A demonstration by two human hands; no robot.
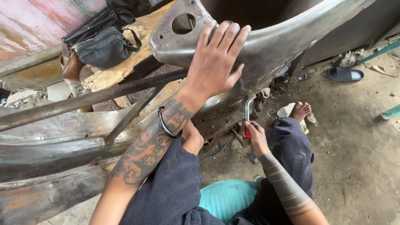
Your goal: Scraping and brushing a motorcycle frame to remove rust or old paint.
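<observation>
Centrally, a large bare metal panel [266, 46] is spread across the upper and left frame, curved, dull grey with rusty patches. The left hand [216, 62] is laid flat on it at upper centre, fingers extended and spread, nothing gripped; a black bangle [166, 125] is worn at the wrist and the forearm is tattooed. Lower, right of centre, the right hand [256, 137] is closed around the red handle of a wire brush [247, 114], whose head is held up against the panel's lower edge. A round hole [183, 23] is seen in the panel's top corner. A rusty bar [83, 100] is laid across the left of the frame. A black bag [106, 48] is seen upper left on wood. A teal stool [227, 198] is visible at bottom centre. A bare foot [301, 110] and a dark sandal [345, 74] are seen on the dirt floor [358, 158] at right.
</observation>
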